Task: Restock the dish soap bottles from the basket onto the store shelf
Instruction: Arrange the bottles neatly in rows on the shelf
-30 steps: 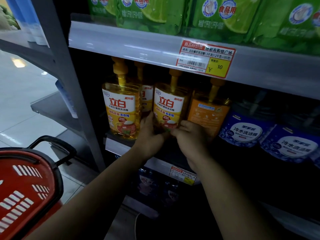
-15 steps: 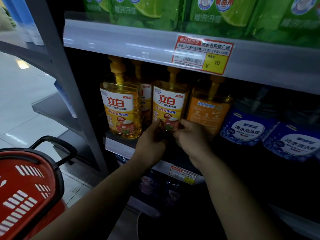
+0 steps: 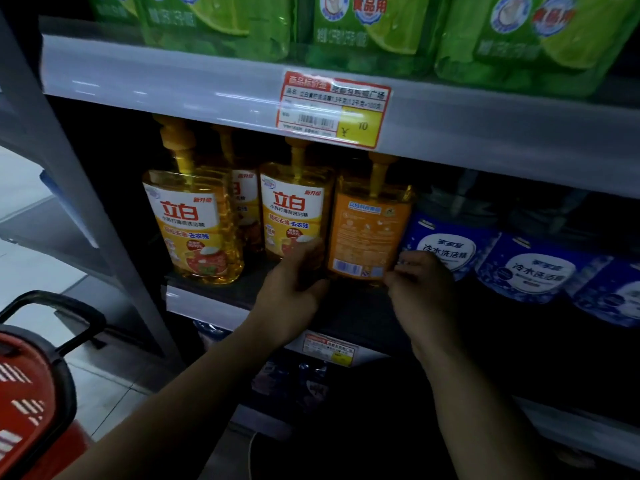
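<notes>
At the shelf point(image 3: 194, 304) front, left hand point(image 3: 291, 292) and right hand point(image 3: 424, 292) curl round the reversed bottle point(image 3: 367, 233) at its base; rough twisting could topple its neighbour point(image 3: 294, 216).

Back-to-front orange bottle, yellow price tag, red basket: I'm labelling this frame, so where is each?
orange bottle point(image 3: 367, 237), head view, back label.
price tag point(image 3: 360, 128), head view, yellow price box.
red basket point(image 3: 67, 393), head view, black rim.
</notes>
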{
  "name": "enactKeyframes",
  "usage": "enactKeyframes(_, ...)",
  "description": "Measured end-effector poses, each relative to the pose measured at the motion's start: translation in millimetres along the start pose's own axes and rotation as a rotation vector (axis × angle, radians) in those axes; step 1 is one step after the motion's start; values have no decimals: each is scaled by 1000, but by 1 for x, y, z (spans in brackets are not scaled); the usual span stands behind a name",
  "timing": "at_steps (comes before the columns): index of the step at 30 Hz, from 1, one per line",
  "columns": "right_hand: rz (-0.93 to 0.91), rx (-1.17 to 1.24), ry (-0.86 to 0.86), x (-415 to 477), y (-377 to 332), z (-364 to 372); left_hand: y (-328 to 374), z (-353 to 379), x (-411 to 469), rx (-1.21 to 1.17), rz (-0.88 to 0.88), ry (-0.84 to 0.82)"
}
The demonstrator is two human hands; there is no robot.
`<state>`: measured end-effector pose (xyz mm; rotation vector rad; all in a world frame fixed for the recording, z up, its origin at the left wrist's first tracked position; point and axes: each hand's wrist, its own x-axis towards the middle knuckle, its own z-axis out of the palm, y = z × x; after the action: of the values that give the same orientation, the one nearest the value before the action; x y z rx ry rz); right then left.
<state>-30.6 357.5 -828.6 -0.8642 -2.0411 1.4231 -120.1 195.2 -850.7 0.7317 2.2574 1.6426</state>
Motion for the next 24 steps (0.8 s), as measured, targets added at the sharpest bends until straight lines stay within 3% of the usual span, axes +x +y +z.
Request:
enactKeyframes(7,-7,52,-85,-3,1,5,11,11,2,-27,6,-19)
enactKeyframes(13,31,77,-123,0,-3,1,12,5,-4,-220,-48,62)
enactKeyframes(19,21,17,10,-10,-3,9,15,9,-10,-96,28,84)
enactKeyframes(24,14,-4,-51,-17,-13,13,9,15,-17,-131,73,132)
